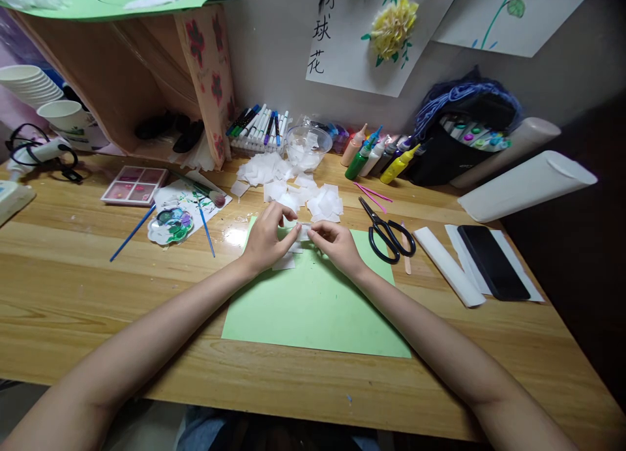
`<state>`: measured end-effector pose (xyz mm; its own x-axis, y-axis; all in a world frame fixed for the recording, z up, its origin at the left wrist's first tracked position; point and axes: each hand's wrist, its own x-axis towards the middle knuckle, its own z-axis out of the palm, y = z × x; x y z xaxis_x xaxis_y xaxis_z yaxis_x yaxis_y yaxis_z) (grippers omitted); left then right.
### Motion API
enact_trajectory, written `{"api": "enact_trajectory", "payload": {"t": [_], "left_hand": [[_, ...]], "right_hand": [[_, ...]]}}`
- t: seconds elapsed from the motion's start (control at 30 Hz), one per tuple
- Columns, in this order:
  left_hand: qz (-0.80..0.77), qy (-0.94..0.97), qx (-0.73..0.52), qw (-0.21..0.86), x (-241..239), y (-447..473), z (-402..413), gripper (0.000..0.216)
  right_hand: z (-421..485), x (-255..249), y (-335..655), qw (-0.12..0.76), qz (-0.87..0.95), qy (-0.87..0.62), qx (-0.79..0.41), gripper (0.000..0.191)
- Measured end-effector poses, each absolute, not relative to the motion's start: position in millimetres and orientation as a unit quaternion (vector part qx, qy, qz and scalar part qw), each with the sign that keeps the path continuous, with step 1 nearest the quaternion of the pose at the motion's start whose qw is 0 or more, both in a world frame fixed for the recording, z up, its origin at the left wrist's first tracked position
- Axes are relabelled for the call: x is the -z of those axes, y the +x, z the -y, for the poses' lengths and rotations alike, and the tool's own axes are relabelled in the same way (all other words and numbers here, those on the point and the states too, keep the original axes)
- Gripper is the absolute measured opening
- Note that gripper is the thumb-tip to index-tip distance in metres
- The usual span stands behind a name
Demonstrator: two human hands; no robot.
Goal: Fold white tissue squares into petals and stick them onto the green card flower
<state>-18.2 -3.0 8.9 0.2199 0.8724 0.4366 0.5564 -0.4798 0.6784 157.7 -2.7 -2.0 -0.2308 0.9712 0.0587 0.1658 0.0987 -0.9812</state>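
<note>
My left hand (267, 238) and my right hand (337, 244) meet above the top edge of a light green paper sheet (317, 304) on the wooden desk. Both pinch a small piece of white tissue paper (303, 231) between curled fingers. More small white pieces (285, 262) lie on the green sheet under my left hand. A loose heap of white tissue squares (293, 184) sits just beyond my hands.
Black scissors (388, 232) lie right of the green sheet, then white strips and a black phone (493, 262). Paint bottles (376, 156), markers (259, 128) and a clear bowl (308, 145) line the wall. A palette (171, 225), brushes and watercolour set (133, 185) lie left.
</note>
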Motion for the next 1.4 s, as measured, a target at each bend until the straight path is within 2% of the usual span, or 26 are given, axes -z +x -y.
{"api": "enact_trajectory", "payload": {"t": [0.13,0.3,0.93,1.4], "left_hand": [[-0.47,0.793,-0.381,0.066,-7.6,-15.6,7.6,0.011],[-0.491,0.791,-0.363,0.028,-7.2,-13.4,10.2,0.012],[-0.48,0.752,-0.417,0.174,-3.6,-16.2,4.6,0.009],[-0.469,0.753,-0.423,0.187,-3.4,-14.6,4.1,0.01]], "right_hand": [[5.7,1.7,154.2,0.439,0.576,-0.485,-0.49,0.03],[11.0,1.0,150.2,0.426,0.552,-0.474,-0.537,0.032],[11.3,0.1,151.0,0.418,0.551,-0.489,-0.532,0.036],[12.7,2.9,149.1,0.421,0.571,-0.487,-0.508,0.03]]}}
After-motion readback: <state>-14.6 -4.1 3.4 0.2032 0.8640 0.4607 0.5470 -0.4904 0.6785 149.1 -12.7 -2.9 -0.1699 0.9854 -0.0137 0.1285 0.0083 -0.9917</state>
